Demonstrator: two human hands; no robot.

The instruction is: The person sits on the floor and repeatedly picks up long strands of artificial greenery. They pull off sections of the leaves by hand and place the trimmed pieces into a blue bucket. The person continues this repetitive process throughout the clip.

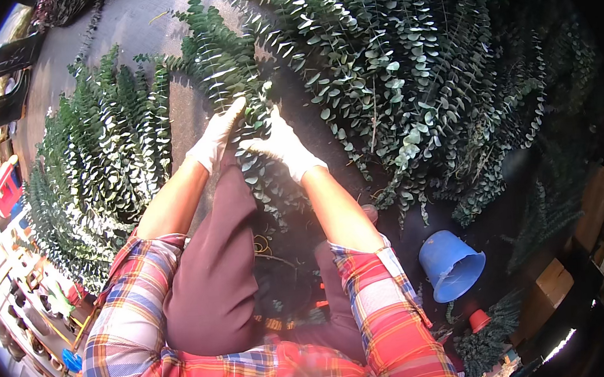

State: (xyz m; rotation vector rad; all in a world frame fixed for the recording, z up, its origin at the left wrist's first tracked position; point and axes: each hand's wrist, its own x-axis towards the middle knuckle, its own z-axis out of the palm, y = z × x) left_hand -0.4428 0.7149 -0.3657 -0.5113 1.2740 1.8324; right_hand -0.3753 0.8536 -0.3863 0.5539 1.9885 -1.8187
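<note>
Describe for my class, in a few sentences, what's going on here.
A person in a plaid shirt and pale gloves is handling a small leafy bunch of green stems. The left hand holds it, while the right hand is against its other side, thumb and fingers parted. More stems lie in a left-hand pile and a larger right-hand pile. A blue bucket and a red pot are off to the lower right.
</note>
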